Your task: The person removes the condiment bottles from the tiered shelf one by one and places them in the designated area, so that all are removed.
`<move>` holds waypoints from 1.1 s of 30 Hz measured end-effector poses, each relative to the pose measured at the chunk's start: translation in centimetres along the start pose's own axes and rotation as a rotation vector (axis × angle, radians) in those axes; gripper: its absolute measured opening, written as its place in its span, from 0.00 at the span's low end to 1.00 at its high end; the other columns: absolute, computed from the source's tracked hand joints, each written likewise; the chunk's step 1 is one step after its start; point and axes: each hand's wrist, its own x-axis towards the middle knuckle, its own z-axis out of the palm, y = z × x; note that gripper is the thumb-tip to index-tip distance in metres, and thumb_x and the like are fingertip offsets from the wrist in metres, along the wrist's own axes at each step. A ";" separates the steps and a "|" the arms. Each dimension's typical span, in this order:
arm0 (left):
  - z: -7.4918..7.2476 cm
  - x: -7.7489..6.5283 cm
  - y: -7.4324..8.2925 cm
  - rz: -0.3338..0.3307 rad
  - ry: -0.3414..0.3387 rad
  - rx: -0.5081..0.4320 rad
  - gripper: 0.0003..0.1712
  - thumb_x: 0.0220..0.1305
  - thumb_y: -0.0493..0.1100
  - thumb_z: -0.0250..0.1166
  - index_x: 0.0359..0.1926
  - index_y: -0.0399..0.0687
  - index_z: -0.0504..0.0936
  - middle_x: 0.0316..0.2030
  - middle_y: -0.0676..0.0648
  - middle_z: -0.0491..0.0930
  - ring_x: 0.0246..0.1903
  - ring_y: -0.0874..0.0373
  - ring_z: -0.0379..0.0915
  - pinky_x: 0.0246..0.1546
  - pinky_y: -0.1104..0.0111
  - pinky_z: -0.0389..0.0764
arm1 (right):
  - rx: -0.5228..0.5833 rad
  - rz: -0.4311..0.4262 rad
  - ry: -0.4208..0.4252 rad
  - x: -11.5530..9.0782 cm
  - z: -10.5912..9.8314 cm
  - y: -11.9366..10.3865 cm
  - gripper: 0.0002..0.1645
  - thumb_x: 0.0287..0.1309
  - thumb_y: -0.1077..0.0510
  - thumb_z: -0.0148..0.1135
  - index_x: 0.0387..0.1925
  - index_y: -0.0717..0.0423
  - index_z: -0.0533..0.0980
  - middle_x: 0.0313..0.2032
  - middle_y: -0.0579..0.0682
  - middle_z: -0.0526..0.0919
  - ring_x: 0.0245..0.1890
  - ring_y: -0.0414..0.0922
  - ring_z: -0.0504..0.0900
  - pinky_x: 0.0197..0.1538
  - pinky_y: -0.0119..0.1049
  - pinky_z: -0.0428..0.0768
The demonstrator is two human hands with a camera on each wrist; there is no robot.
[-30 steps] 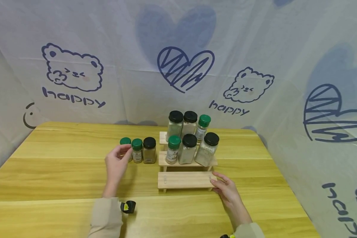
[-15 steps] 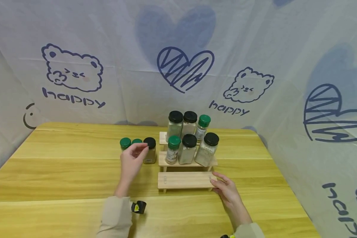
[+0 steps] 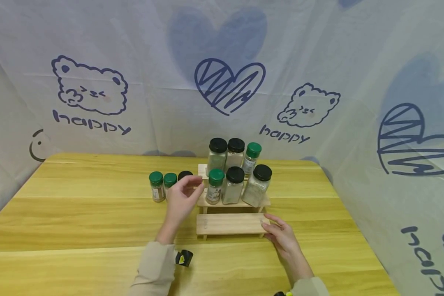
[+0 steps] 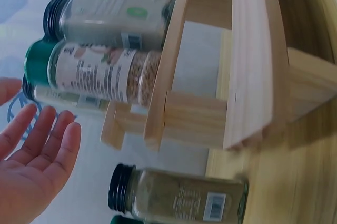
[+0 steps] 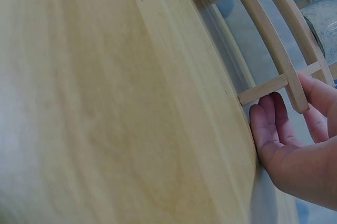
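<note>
My left hand (image 3: 183, 201) hangs in front of the left end of a three-step wooden spice rack (image 3: 231, 224), its fingers loosely bent and holding nothing. In the left wrist view its fingers are apart from a green-capped spice jar (image 4: 95, 71) on the middle step. Beside that jar stand two black-capped jars, one of them clear and pale inside (image 3: 233, 191). At the rack's right end my right hand (image 3: 283, 238) grips the lowest step, with fingers against its leg (image 5: 263, 88) in the right wrist view. No jar stands on that step.
Left of the rack, two green-capped jars (image 3: 157, 192) and a black-capped jar (image 4: 184, 195) stand in a row on the wooden table (image 3: 77, 213). The top step bears two black-capped jars and a green-capped one (image 3: 250, 162). A printed cloth (image 3: 151, 61) hangs behind.
My left hand has moved right, from the green-capped jars past the black-capped jar to the rack's left end. The right hand stays on the lowest step, and the jars have not moved.
</note>
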 end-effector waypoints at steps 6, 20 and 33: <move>1.0 0.3 0.2 0.048 -0.024 -0.017 0.22 0.50 0.29 0.65 0.47 0.24 0.71 0.42 0.29 0.74 0.41 0.37 0.71 0.38 0.50 0.76 | 0.001 0.002 -0.003 0.0 0.0 0.0 0.23 0.53 0.74 0.54 0.53 0.70 0.68 0.23 0.47 0.78 0.23 0.39 0.76 0.29 0.30 0.78; 2.4 0.9 0.6 0.159 -0.044 0.050 0.27 0.47 0.27 0.67 0.51 0.27 0.70 0.44 0.31 0.74 0.40 0.40 0.72 0.34 0.49 0.76 | 0.004 0.003 0.009 0.0 0.1 0.0 0.23 0.52 0.75 0.55 0.53 0.72 0.67 0.23 0.48 0.78 0.22 0.40 0.77 0.29 0.31 0.78; 2.9 1.7 -3.1 0.207 -0.050 0.103 0.26 0.48 0.33 0.69 0.51 0.36 0.75 0.42 0.40 0.78 0.37 0.51 0.75 0.32 0.63 0.80 | -0.002 0.010 0.004 -0.1 0.0 -0.1 0.23 0.52 0.75 0.54 0.53 0.72 0.67 0.23 0.48 0.78 0.21 0.39 0.77 0.29 0.30 0.78</move>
